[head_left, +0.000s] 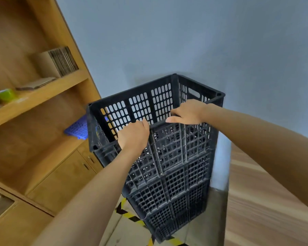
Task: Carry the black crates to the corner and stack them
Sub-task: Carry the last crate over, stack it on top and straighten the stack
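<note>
A tall stack of black slotted crates (174, 183) stands in the corner against the grey-blue wall. The top black crate (140, 105) sits on the stack, open side up. My left hand (133, 135) grips the near rim of the top crate, fingers curled over the edge. My right hand (187, 112) rests on the same near rim further right, fingers hooked inside and thumb stretched along the edge. Both forearms reach in from below. The base of the stack stands on the floor beside yellow-black tape.
A wooden shelf unit (39, 96) with cabinet doors stands at the left, close to the stack. It holds cardboard sheets (60, 61), a green tape roll (4, 95) and a blue basket (77, 128). Yellow-black floor tape (130, 217) runs under the stack. Wood flooring lies at the right.
</note>
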Demonstrator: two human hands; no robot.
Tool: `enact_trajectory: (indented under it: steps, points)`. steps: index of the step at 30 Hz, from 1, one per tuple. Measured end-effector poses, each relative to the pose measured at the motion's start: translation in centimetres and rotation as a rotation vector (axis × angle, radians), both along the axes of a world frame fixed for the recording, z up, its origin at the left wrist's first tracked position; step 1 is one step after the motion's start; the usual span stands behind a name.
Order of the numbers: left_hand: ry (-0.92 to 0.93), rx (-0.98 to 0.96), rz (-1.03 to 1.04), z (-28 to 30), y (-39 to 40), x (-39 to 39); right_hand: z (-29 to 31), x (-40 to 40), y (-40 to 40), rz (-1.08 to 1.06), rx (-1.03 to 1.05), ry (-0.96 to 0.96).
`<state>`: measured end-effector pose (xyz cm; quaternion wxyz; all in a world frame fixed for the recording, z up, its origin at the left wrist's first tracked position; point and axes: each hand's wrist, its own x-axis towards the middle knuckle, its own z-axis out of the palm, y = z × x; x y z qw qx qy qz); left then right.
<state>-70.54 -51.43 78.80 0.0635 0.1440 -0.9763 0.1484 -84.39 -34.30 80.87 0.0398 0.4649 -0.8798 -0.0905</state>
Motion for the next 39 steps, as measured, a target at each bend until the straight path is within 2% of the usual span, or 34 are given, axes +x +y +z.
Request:
enact_trajectory:
  steps: [2, 6, 11, 15, 23, 39]
  points:
    - [0.013, -0.003, 0.005, -0.1, -0.2, -0.4, -0.8, -0.8, -0.3, 0.089, -0.045, 0.098]
    - [0.031, -0.034, 0.028, -0.2, -0.7, -0.8, -2.2, -1.9, -0.8, 0.107, -0.186, 0.142]
    - [0.075, -0.112, 0.006, -0.4, -2.1, -1.7, -1.8, -1.9, -1.8, 0.026, -0.231, 0.113]
    - [0.097, -0.087, 0.025, -0.7, -3.1, -1.3, -2.7, -0.9, -2.5, 0.015, -0.289, 0.198]
    - [0.049, -0.093, -0.067, -0.9, -4.1, -0.6, -2.8, 0.4, -2.8, -0.056, -0.265, 0.210]
    - [0.085, -0.010, -0.312, -0.6, -6.5, -0.5, -2.4, 2.8, -4.2, -0.215, -0.283, 0.180]
